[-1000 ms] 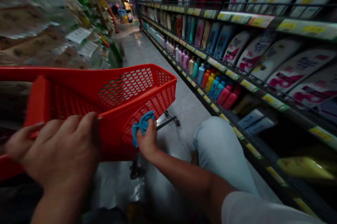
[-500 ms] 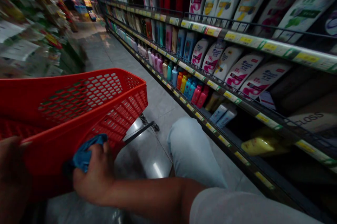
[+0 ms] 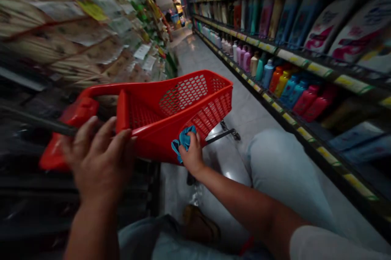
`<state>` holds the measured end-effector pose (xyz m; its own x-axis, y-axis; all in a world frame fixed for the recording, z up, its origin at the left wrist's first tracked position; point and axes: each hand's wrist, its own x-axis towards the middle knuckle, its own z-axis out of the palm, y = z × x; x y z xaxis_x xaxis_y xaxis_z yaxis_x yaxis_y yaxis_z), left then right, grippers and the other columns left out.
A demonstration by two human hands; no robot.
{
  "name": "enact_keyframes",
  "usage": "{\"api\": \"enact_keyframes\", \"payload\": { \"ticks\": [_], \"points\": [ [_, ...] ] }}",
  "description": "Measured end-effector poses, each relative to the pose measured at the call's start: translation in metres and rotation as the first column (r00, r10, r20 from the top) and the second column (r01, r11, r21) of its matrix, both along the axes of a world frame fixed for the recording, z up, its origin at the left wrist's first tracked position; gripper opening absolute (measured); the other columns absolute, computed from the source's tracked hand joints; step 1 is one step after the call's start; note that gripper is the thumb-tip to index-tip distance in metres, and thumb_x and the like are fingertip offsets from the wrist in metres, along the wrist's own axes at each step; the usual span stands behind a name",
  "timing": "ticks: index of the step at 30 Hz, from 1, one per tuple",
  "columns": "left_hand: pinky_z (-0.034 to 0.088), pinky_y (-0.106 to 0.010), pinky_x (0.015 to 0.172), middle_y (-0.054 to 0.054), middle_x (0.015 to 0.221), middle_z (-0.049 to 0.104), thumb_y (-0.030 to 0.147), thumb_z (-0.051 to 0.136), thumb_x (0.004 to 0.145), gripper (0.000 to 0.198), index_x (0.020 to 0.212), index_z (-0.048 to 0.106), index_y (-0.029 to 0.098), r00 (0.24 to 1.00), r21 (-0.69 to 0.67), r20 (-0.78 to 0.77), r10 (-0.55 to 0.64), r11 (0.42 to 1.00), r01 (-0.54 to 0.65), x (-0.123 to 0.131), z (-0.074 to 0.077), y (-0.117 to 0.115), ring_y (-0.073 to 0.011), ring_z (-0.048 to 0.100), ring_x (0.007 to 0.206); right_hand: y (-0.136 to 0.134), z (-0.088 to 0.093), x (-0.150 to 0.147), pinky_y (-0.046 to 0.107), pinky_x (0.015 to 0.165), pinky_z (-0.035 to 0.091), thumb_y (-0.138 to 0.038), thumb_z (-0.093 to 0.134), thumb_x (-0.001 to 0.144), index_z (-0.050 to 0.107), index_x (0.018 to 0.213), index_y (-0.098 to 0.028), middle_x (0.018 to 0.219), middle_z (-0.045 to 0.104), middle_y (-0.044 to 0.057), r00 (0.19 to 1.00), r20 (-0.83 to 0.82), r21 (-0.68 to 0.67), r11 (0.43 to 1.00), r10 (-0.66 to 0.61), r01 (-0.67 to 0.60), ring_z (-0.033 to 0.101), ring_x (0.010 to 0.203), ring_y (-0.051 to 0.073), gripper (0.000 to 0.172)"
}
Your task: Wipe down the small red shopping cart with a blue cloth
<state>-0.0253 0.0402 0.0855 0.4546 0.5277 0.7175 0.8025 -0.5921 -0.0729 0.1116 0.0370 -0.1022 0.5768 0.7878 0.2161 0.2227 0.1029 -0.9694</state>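
Note:
A red plastic shopping cart basket (image 3: 183,101) stands in a shop aisle in front of me. My left hand (image 3: 97,158) rests on its near rim, fingers spread and lying over the edge. My right hand (image 3: 191,156) is closed on a crumpled blue cloth (image 3: 184,139) and presses it against the basket's right outer side. My knee in light trousers (image 3: 281,170) is raised to the right of the cart.
Shelves of coloured bottles (image 3: 275,76) run along the right with yellow price strips. Packaged goods (image 3: 76,36) fill the blurred left shelves. A grey tiled floor (image 3: 201,56) runs down the aisle. The cart's dark metal frame and wheel (image 3: 229,133) show under the basket.
The view has swung back left and the cart sits more in the middle. My right hand with the blue cloth has slid forward along the basket's side. My left hand stays on the rim.

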Motion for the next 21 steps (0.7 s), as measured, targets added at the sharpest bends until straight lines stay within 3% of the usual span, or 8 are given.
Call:
{"api": "enact_keyframes", "payload": {
  "ticks": [3, 5, 7, 10, 12, 15, 18, 21],
  "points": [
    [0.04, -0.054, 0.111, -0.008, 0.117, 0.075, 0.028, 0.059, 0.095, 0.016, 0.107, 0.068, 0.026, 0.983, 0.052, -0.182, 0.018, 0.999, -0.008, -0.005, -0.003, -0.001, -0.0308, 0.056, 0.13, -0.01, 0.016, -0.013, 0.043, 0.105, 0.049, -0.017, 0.066, 0.079, 0.059, 0.116, -0.023, 0.123, 0.054, 0.011, 0.983, 0.127, 0.127, 0.981, 0.131, -0.147, 0.059, 0.114, 0.025, 0.038],
    [0.044, -0.051, 0.108, -0.008, 0.117, 0.074, 0.026, 0.06, 0.094, 0.013, 0.105, 0.068, 0.025, 0.983, 0.056, -0.184, -0.01, 0.998, 0.02, -0.007, -0.004, -0.004, -0.0291, 0.058, 0.127, -0.019, 0.006, -0.013, 0.044, 0.106, 0.049, -0.017, 0.071, 0.078, 0.061, 0.114, -0.023, 0.13, 0.053, 0.013, 0.943, 0.247, 0.121, 0.959, 0.221, -0.256, 0.057, 0.121, 0.027, 0.037],
    [0.045, -0.052, 0.108, -0.006, 0.12, 0.071, 0.026, 0.062, 0.092, 0.009, 0.099, 0.067, 0.025, 0.992, 0.154, -0.123, 0.019, 0.988, 0.0, -0.015, -0.002, -0.009, -0.0292, 0.057, 0.127, -0.025, -0.01, -0.01, 0.045, 0.106, 0.049, -0.014, 0.072, 0.076, 0.061, 0.112, -0.022, 0.134, 0.052, 0.015, 0.928, 0.277, 0.071, 0.958, 0.248, -0.277, 0.057, 0.124, 0.029, 0.038],
    [0.04, -0.059, 0.109, -0.009, 0.121, 0.067, 0.034, 0.065, 0.089, 0.02, 0.105, 0.065, 0.022, 0.974, 0.345, 0.111, 0.198, 0.911, -0.225, -0.039, 0.006, -0.014, -0.0319, 0.056, 0.124, -0.022, -0.016, -0.007, 0.044, 0.101, 0.052, -0.01, 0.067, 0.076, 0.06, 0.115, -0.019, 0.129, 0.052, 0.015, 0.975, 0.153, 0.01, 0.987, 0.158, -0.162, 0.06, 0.116, 0.028, 0.04],
    [0.041, -0.061, 0.106, -0.011, 0.117, 0.067, 0.041, 0.057, 0.093, 0.029, 0.11, 0.063, 0.019, 0.931, 0.276, 0.204, 0.304, 0.894, -0.352, -0.056, 0.012, -0.011, -0.0325, 0.059, 0.118, -0.016, 0.002, -0.009, 0.044, 0.099, 0.053, -0.011, 0.063, 0.079, 0.06, 0.114, -0.02, 0.124, 0.053, 0.013, 0.995, 0.07, 0.01, 0.997, 0.071, -0.071, 0.061, 0.11, 0.026, 0.036],
    [0.045, -0.06, 0.1, -0.013, 0.107, 0.07, 0.045, 0.037, 0.099, 0.039, 0.096, 0.065, 0.018, 0.925, 0.083, 0.146, 0.35, 0.928, -0.364, -0.072, 0.016, -0.003, -0.0314, 0.064, 0.109, -0.01, 0.045, -0.017, 0.044, 0.099, 0.052, -0.015, 0.062, 0.082, 0.061, 0.114, -0.021, 0.118, 0.053, 0.011, 0.998, 0.053, 0.034, 0.999, 0.022, -0.024, 0.059, 0.106, 0.026, 0.032],
    [0.042, -0.06, 0.102, -0.017, 0.101, 0.07, 0.046, 0.029, 0.1, 0.047, 0.088, 0.065, 0.019, 0.923, 0.059, 0.114, 0.367, 0.925, -0.375, -0.074, 0.012, 0.001, -0.0332, 0.064, 0.112, -0.013, 0.07, -0.018, 0.043, 0.098, 0.052, -0.016, 0.063, 0.083, 0.063, 0.116, -0.023, 0.117, 0.055, 0.01, 0.956, 0.242, 0.144, 0.968, 0.166, -0.205, 0.057, 0.109, 0.026, 0.034],
    [0.042, -0.061, 0.102, -0.017, 0.096, 0.07, 0.046, 0.025, 0.101, 0.051, 0.09, 0.067, 0.019, 0.912, 0.071, 0.145, 0.383, 0.916, -0.395, -0.069, 0.007, -0.001, -0.0344, 0.064, 0.115, -0.013, 0.064, 0.0, 0.042, 0.102, 0.049, -0.014, 0.066, 0.082, 0.065, 0.117, -0.026, 0.12, 0.058, 0.009, 0.864, 0.435, 0.228, 0.897, 0.253, -0.378, 0.055, 0.115, 0.026, 0.037]
  ]
}}
